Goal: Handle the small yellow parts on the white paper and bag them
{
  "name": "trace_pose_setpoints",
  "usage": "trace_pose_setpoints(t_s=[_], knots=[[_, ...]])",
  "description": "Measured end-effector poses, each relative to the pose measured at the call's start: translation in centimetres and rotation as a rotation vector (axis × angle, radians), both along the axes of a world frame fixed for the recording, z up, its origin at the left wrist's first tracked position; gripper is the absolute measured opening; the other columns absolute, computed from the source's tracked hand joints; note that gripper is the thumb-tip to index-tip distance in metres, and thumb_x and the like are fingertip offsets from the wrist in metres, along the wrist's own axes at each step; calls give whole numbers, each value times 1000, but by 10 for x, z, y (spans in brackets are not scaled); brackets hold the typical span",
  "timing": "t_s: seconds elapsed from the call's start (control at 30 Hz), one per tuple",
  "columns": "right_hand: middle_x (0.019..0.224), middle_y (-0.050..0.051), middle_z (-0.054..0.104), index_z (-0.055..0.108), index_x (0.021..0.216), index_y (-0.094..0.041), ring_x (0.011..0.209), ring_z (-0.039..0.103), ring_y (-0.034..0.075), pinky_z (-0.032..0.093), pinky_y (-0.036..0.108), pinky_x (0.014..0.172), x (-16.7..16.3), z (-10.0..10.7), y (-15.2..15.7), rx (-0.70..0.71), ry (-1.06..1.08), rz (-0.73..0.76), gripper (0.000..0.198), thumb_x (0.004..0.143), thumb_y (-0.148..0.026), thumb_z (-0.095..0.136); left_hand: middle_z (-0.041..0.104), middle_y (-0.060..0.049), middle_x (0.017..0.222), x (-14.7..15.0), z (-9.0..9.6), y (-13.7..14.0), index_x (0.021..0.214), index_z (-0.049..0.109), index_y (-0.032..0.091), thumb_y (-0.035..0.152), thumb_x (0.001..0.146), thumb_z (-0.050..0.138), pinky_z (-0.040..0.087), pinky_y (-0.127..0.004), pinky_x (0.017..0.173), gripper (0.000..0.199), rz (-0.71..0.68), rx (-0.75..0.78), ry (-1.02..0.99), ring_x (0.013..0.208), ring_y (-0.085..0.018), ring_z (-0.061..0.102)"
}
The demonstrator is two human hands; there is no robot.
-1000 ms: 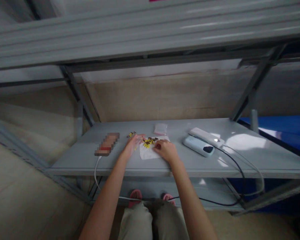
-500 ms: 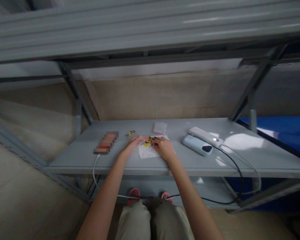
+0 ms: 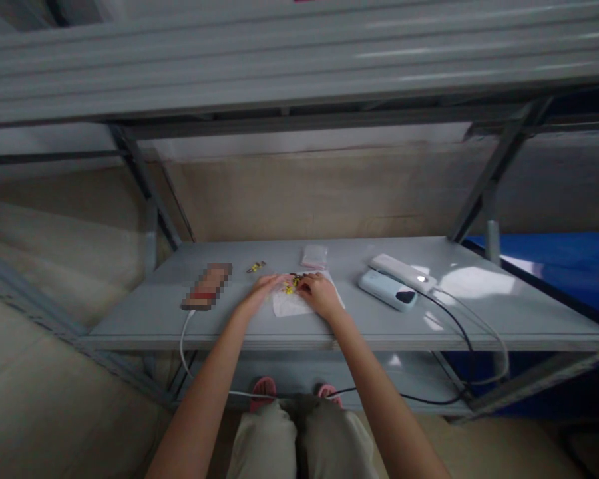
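Note:
My left hand rests on the shelf, its fingers pointing right and closed at the edge of what looks like a clear plastic bag. Opposite it, my right hand has its fingers curled down on a pile of small yellow-and-black pieces. These pieces are too small to name. Beneath them lies a white sheet, partly covered by my right hand. Behind the hands is a small clear packet with pale contents. A few more yellow-and-dark pieces lie behind my left hand.
A phone with a white cable is on the left of the grey shelf. To the right are a light-blue power bank and a white power strip with cables running over the front edge. An upper shelf hangs above.
My right hand has shifted slightly left towards my left hand, over the pile. Fewer yellow-and-black pieces show between the hands. The whole view has swung slightly.

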State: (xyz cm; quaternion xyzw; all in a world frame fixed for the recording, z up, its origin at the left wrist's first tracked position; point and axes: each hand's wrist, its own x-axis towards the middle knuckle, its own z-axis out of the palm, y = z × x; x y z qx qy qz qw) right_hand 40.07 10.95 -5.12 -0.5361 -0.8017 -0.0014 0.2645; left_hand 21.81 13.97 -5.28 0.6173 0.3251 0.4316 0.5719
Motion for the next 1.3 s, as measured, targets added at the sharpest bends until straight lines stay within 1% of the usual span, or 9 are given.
trace_pose_setpoints(t_s=[0.1, 0.23, 0.37, 0.6, 0.73, 0.87, 1.0, 1.13, 1.3], knots=[[87, 5, 66, 67, 81, -20, 88, 54, 17, 38, 26, 79, 2, 0, 1, 23, 76, -17, 12, 80, -21, 55, 66, -8, 103, 0, 3, -2, 88, 69, 18, 42, 70, 58, 35, -38, 98, 33, 10, -6, -7, 107, -26, 54], [84, 5, 68, 67, 82, -19, 79, 57, 16, 40, 27, 74, 1, 4, 2, 136, 414, -29, 17, 81, -30, 55, 67, -7, 102, 2, 4, -3, 88, 70, 19, 40, 70, 59, 35, -37, 97, 30, 3, 19, 21, 105, -25, 55], [81, 4, 69, 69, 81, -18, 69, 58, 14, 41, 24, 64, -5, 7, 3, 75, 710, 47, 22, 81, -33, 53, 68, -10, 94, 2, 4, -4, 83, 69, 15, 38, 67, 64, 38, -36, 92, 29, -36, 27, 118, 94, -24, 58], [79, 4, 66, 70, 79, -18, 75, 58, 14, 43, 26, 71, -12, 6, 1, -94, 651, 362, 25, 83, -35, 52, 67, -10, 92, 0, -1, 2, 87, 69, 14, 44, 69, 63, 39, -34, 86, 35, -59, 99, 175, 91, -23, 57], [79, 5, 61, 69, 75, -17, 76, 55, 14, 42, 26, 71, -11, 4, 1, -79, 697, 322, 31, 84, -40, 50, 66, -9, 103, 1, 0, 3, 96, 67, 16, 47, 65, 65, 39, -33, 88, 44, -37, 80, 148, 98, -23, 56], [82, 4, 59, 68, 72, -18, 79, 54, 14, 40, 26, 71, -10, 0, 4, -97, 797, 359, 24, 73, -41, 62, 64, -9, 111, -1, 2, 2, 101, 66, 17, 52, 61, 67, 39, -30, 90, 53, -35, 58, 133, 103, -21, 55], [74, 2, 59, 64, 70, -17, 72, 53, 13, 39, 26, 68, -8, -3, 8, -199, 861, 370, 23, 71, -41, 62, 66, -9, 105, -4, 0, 3, 100, 67, 17, 58, 66, 59, 42, -29, 85, 54, 105, 32, 81, 98, -20, 58], [69, 0, 59, 60, 72, -17, 67, 51, 12, 39, 24, 64, -6, 0, 7, -274, 913, 358, 26, 74, -43, 56, 69, -8, 96, -6, -1, 5, 97, 68, 16, 47, 65, 66, 44, -28, 81, 44, 250, 63, 52, 89, -19, 60], [67, 1, 60, 58, 67, -17, 67, 54, 12, 42, 25, 67, -9, 2, 3, -302, 930, 342, 30, 77, -45, 51, 69, -9, 93, -8, -2, 7, 90, 70, 14, 35, 60, 71, 45, -30, 79, 36, 333, 102, 32, 84, -19, 61]])
